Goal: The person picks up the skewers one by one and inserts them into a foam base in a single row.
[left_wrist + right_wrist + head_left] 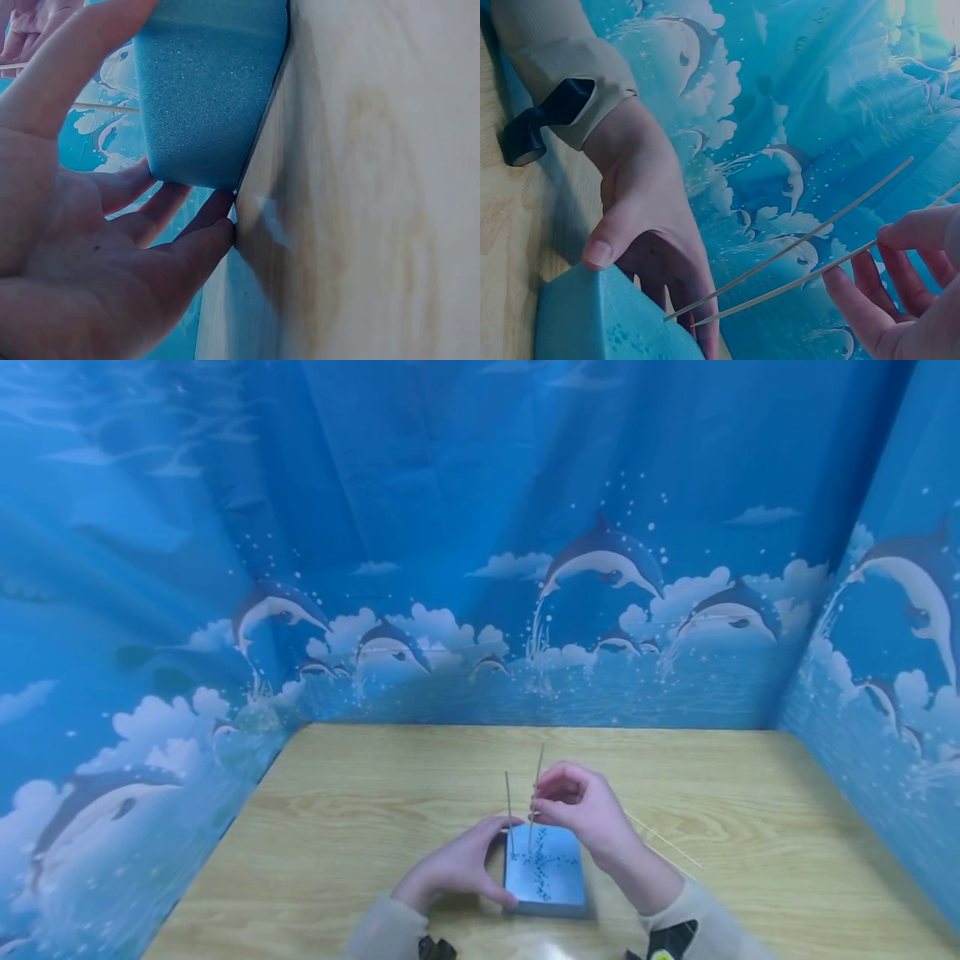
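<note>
A blue foam block (545,870) lies on the wooden table (360,810) close to me. My left hand (461,864) holds its left side, thumb on the near edge and fingers round the far edge. Two thin wooden sticks stand stuck in the block's top. My right hand (551,802) pinches the taller, tilted stick (537,777) above the block. The shorter stick (507,797) stands free just left of it. The right wrist view shows the block (607,319), my left hand (641,217), both sticks (795,281) and my right fingers (900,255). In the left wrist view my left palm (97,225) cups the block (210,97).
One loose stick (663,842) lies on the table to the right of my right wrist. Blue dolphin-print curtains (600,568) close in the table at the back and on both sides. The table's far and left parts show bare wood.
</note>
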Tool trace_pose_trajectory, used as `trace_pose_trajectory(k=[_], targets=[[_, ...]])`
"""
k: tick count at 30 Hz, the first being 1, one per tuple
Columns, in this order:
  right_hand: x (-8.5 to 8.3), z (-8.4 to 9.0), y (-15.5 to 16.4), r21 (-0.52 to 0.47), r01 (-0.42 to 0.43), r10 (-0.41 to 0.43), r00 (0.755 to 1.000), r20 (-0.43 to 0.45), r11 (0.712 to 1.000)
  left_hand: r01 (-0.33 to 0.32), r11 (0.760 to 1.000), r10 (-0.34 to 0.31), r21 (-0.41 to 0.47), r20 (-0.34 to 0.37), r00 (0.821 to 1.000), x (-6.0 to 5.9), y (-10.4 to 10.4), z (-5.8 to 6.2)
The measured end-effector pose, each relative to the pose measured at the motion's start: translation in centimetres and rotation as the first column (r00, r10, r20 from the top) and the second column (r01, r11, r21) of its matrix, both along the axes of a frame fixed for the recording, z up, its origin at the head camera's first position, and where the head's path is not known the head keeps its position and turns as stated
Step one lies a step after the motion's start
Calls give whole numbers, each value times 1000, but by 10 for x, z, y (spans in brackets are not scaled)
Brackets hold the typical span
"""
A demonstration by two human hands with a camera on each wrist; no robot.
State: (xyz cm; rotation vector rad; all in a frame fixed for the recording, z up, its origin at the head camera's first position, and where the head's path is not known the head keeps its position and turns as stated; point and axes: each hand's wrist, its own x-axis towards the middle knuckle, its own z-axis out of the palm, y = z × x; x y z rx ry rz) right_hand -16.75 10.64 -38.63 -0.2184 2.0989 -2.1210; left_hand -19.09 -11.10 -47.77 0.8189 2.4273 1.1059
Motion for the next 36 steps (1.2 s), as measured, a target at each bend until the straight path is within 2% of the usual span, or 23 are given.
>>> trace_pose_trajectory(k=[4,12,27,36], targets=[[0,-4,-3,5,9,-9,1000,-9,1000,13,1000,-12,12,-8,1000,0,-1,0],[2,-6,-7,121,42,-35,998,-55,992,21,1000,-20,15,-21,1000,0,-1,-2],[4,-8,-12,161,51,-42,997,-59,986,4,1000,-3,6,-27,1000,1,0,-5],[5,-16,-15,187,51,-44,998,-37,981,6,1000,-5,21,-41,999,1,-1,-5]])
